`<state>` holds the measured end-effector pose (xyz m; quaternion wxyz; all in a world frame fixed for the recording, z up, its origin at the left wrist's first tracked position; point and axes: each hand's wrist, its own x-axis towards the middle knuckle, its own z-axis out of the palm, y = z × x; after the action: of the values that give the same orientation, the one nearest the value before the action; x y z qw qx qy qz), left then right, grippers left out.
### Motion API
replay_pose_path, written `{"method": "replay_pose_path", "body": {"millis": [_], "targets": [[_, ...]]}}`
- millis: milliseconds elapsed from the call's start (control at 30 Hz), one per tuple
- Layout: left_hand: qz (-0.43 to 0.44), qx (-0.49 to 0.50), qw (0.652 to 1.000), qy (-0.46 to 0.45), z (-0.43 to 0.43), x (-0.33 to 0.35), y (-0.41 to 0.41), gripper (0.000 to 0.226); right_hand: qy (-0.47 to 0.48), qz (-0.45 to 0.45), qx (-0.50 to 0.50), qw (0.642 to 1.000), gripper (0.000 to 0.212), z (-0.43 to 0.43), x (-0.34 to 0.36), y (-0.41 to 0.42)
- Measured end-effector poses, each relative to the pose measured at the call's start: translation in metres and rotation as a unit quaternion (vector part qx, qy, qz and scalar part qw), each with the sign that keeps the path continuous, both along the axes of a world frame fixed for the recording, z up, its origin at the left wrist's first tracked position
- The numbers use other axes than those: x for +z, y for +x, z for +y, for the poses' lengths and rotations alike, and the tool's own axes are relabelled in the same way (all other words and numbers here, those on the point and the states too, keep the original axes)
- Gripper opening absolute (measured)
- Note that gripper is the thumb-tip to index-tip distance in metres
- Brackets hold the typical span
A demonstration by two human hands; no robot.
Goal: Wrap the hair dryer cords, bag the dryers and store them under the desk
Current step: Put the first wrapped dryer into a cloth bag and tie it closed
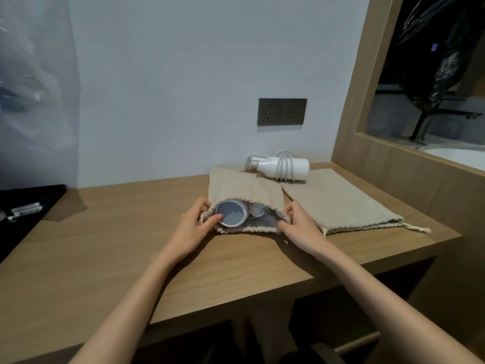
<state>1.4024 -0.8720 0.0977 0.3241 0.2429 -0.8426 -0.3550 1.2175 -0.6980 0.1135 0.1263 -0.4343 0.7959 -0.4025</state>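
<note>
The left hand and right hand each pinched one side of the bag mouth on the desk, where the dryer sat only partly inside, so drawing the mouth shut too early could catch on its round end.

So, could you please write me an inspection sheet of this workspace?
Surface: wooden desk, lit.
Job's things: first dryer sits inside the open bag; second dryer lies by the wall; spare bag flat.
Clutter: black tray at left edge.
Hands: left hand and right hand pinch the bag mouth.
Cables: cord wound round second dryer.
Surroundings: wall sockets, nothing plugged in.
</note>
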Motion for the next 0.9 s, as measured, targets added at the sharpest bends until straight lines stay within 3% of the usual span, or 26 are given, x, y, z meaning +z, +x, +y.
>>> {"method": "replay_pose_path", "body": {"millis": [133, 233, 400, 633, 733, 900], "targets": [[0.048, -0.020, 0.998, 0.046, 0.007, 0.014, 0.000, 0.008, -0.064, -0.094, 0.003, 0.993, 0.015, -0.001, 0.024, 0.006], [0.094, -0.007, 0.995, 0.030, 0.011, 0.040, -0.005, 0.013, -0.143, -0.154, 0.001, 0.978, 0.004, -0.008, 0.050, 0.013], [0.206, 0.025, 0.972, 0.107, 0.016, 0.102, -0.013, 0.018, -0.249, -0.160, -0.044, 0.954, 0.015, -0.011, 0.111, 0.012], [0.280, 0.054, 0.954, 0.090, 0.019, 0.176, -0.018, 0.027, -0.386, -0.186, -0.035, 0.903, 0.018, -0.008, 0.178, 0.013], [0.272, 0.072, 0.955, 0.093, 0.017, 0.179, -0.020, 0.022, -0.414, -0.208, -0.018, 0.886, 0.021, -0.011, 0.183, 0.010], [0.289, 0.070, 0.946, 0.129, 0.007, 0.173, -0.025, 0.024, -0.394, -0.204, -0.014, 0.896, 0.019, -0.022, 0.174, 0.006]]}}
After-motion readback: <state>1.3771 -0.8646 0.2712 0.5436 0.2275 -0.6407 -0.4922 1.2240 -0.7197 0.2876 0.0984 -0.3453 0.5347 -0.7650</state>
